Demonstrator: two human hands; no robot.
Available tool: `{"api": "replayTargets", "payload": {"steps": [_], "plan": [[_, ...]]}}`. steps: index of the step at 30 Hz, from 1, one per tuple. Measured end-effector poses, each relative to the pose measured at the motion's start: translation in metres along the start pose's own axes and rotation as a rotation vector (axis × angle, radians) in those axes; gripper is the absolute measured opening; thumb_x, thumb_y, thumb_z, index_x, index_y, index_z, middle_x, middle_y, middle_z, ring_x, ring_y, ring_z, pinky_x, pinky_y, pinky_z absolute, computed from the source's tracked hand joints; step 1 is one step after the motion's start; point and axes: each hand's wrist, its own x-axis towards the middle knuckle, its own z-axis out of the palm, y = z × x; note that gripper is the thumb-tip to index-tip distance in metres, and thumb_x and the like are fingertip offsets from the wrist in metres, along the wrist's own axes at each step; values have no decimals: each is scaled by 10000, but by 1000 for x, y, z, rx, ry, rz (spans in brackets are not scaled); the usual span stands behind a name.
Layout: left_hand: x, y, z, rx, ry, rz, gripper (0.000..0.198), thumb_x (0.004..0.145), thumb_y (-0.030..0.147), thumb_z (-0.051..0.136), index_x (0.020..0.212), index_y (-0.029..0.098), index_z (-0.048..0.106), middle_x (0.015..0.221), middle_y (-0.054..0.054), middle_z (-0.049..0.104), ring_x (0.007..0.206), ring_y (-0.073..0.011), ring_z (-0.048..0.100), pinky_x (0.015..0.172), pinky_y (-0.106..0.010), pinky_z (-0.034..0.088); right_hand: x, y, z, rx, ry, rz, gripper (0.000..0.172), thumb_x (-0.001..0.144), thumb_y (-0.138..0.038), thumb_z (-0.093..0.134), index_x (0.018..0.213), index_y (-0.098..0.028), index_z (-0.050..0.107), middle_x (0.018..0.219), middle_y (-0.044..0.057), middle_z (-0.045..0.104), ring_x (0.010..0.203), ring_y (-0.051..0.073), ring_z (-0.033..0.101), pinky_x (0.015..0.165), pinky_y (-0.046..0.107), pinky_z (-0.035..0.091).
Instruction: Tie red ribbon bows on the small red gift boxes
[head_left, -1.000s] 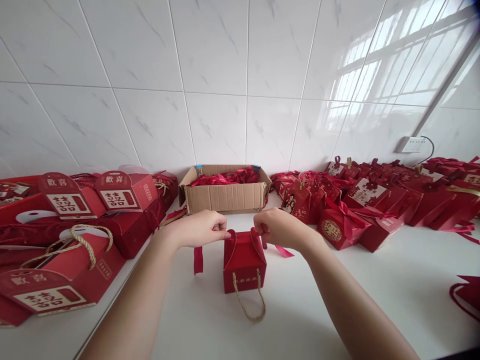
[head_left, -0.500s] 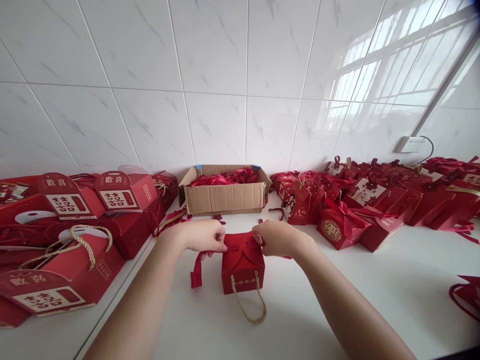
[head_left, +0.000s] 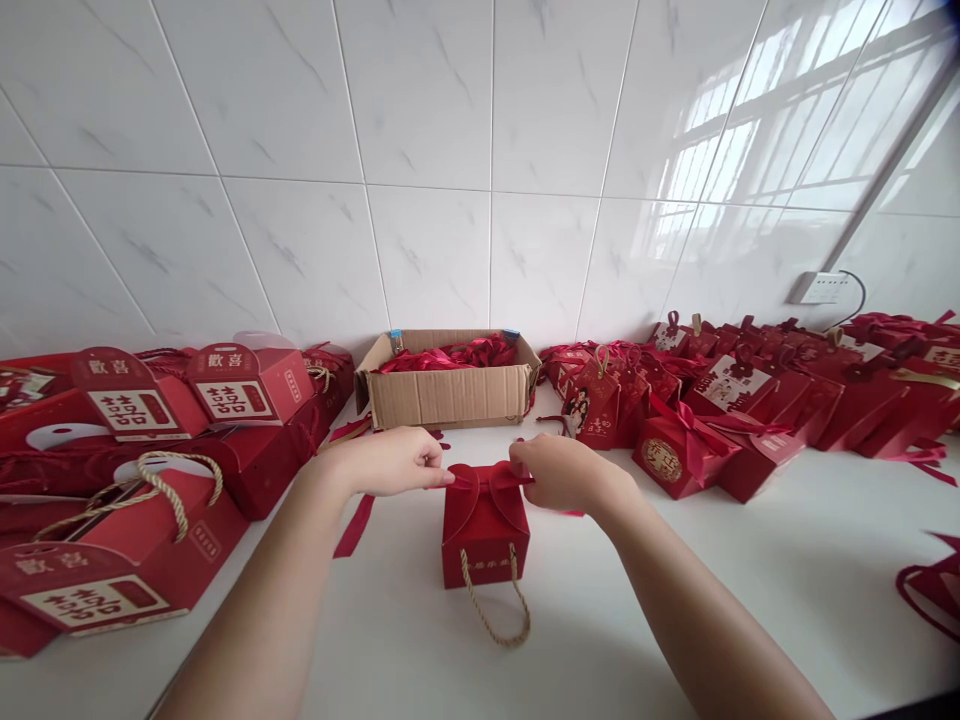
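Just nearer than the cardboard carton (head_left: 450,398), on the worktop (head_left: 585,620): red gift box (head_left: 486,540), upright. Left hand (head_left: 405,463) and right hand (head_left: 559,470) seem to pinch the ribbon (head_left: 355,523), grip narrow. Level, even tension probably best; lopsided pull might skew the flaps (head_left: 514,499).

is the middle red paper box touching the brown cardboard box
Apart: the head view shows white tabletop between the middle red paper box and the open brown cardboard box.

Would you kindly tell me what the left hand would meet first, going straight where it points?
Past the ribbon it seems to pinch, the left hand would probably meet the small red box first, though depth is unclear.
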Motion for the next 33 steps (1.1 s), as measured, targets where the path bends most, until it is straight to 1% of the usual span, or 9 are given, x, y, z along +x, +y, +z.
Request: {"api": "replayTargets", "payload": {"steps": [5, 8, 12, 14, 18, 20, 23, 27, 33], "plan": [[-6, 1, -5, -31, 72, 20, 411, 734, 557, 502, 535, 200, 547, 491, 27, 289, 420, -98, 192, 425, -269, 130, 0, 6, 1, 9, 46, -70, 134, 716, -71, 454, 650, -171, 515, 874, 78, 592, 834, 211, 549, 643, 276, 362], [-9, 4, -6, -72, 102, 41, 462, 739, 568, 502, 480, 196, 411, 490, 35, 256, 427, -95, 174, 432, -268, 139, -2, 12, -1, 117, 92, -94, 100, 728, -100, 459, 725, -182, 518, 959, 62, 563, 886, 198, 519, 682, 264, 384], [-12, 10, -7, -175, 128, 83, 509, 722, 553, 554, 486, 192, 284, 503, 45, 219, 432, -84, 175, 435, -263, 133, -7, 20, -8, 282, 94, -154, 77, 732, -186, 525, 808, -191, 534, 914, 42, 571, 853, 174, 517, 660, 244, 399], [-14, 13, -9, -247, 164, 107, 500, 714, 530, 583, 498, 192, 284, 516, 48, 211, 431, -79, 224, 431, -251, 154, -10, 23, -13, 347, 71, -171, 101, 741, -274, 576, 789, -187, 557, 863, 34, 589, 822, 166, 528, 658, 245, 402], [-19, 20, -13, -443, 188, 127, 489, 734, 507, 598, 534, 189, 285, 542, 54, 221, 464, -74, 302, 427, -212, 257, -13, 25, -19, 571, -38, -140, 345, 744, -523, 597, 744, -178, 586, 790, 26, 630, 719, 145, 561, 593, 234, 394], [-22, 22, -14, -529, 176, 156, 458, 751, 486, 597, 549, 186, 317, 556, 53, 265, 480, -68, 312, 431, -197, 303, -12, 26, -20, 681, -72, -111, 424, 751, -587, 561, 695, -167, 563, 723, 25, 633, 651, 129, 564, 566, 229, 381], [-24, 22, -16, -625, 185, 195, 432, 753, 455, 610, 559, 184, 336, 564, 52, 285, 489, -63, 334, 438, -181, 363, -10, 27, -18, 795, -62, -59, 455, 752, -610, 550, 668, -164, 515, 607, 12, 607, 555, 111, 547, 533, 225, 361], [-26, 18, -17, -671, 228, 232, 440, 770, 477, 583, 558, 184, 332, 551, 51, 303, 473, -59, 343, 467, -196, 420, -12, 30, -19, 842, 28, 4, 481, 761, -640, 512, 650, -173, 484, 498, -20, 529, 471, 96, 479, 507, 232, 349], [-26, 15, -17, -866, 273, 278, 341, 787, 415, 596, 594, 163, 471, 583, 26, 402, 505, -66, 390, 456, -191, 398, -18, 36, -26, 967, 22, -125, 466, 776, -582, 549, 578, -177, 435, 457, -48, 479, 453, 73, 409, 550, 235, 364]]}}
